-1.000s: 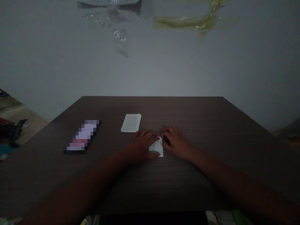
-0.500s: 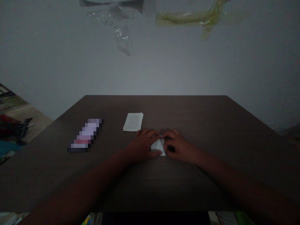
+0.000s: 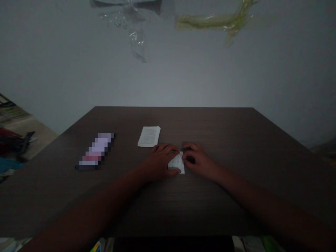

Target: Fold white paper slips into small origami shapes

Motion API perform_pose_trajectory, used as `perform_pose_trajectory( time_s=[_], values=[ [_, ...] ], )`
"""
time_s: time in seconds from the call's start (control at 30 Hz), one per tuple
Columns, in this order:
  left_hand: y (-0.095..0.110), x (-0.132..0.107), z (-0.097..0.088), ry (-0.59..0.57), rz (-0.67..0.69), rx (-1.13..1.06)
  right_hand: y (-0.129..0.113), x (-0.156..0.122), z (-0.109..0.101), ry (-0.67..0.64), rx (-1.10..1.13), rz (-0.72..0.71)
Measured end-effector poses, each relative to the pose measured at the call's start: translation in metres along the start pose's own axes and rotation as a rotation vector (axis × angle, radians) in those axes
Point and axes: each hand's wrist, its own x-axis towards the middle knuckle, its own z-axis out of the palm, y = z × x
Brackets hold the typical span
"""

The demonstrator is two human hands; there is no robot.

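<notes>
A small sheet of printed white paper [image 3: 176, 161] lies on the table in front of me. My left hand [image 3: 160, 162] rests over its left part, fingers lying flat along the top edge and the thumb spread along the bottom, pressing it to the tabletop. At the paper's right edge is my right hand [image 3: 198, 160], its fingers curved and apart, with a dark gap between finger and thumb. Whether its fingertips touch the edge, I cannot tell. Just beyond my left hand sits a stack of printed paper sheets [image 3: 149, 136].
A phone with a blurred-out screen [image 3: 97, 150] lies on the left of the dark wooden table [image 3: 210, 126]. Behind the table rises a pale wall [image 3: 183, 77] with tape [image 3: 210, 22] and clear plastic [image 3: 138, 43] stuck to it. Assorted items [image 3: 15, 143] lie on the floor at left.
My right hand has loosened from the paper's right edge, and its fingers have shifted slightly. The paper now lies flatter. My left hand stays in place.
</notes>
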Motion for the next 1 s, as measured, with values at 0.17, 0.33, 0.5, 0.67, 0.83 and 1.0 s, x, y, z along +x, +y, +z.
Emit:
perform_pose_trajectory(
  time_s=[0.17,0.33,0.5,0.67,0.83,1.0],
  values=[
    [-0.003,-0.001,0.002,0.011,0.008,0.015,0.009,0.001,0.003,0.031,-0.049,0.076],
    [0.002,-0.003,-0.002,0.010,0.000,-0.015,0.007,0.003,0.002,-0.016,-0.072,0.077],
    [0.003,-0.003,-0.004,0.008,-0.009,-0.010,-0.001,0.002,-0.002,-0.032,-0.074,0.062],
    [0.002,0.000,-0.002,-0.003,-0.023,-0.003,-0.005,0.000,-0.006,-0.040,-0.049,0.037],
    [0.004,-0.003,-0.004,0.025,-0.016,-0.020,-0.011,-0.001,-0.012,-0.082,-0.006,-0.018],
    [0.005,-0.004,-0.006,0.020,-0.023,-0.023,-0.022,-0.003,-0.019,-0.154,0.029,-0.058]
  ],
)
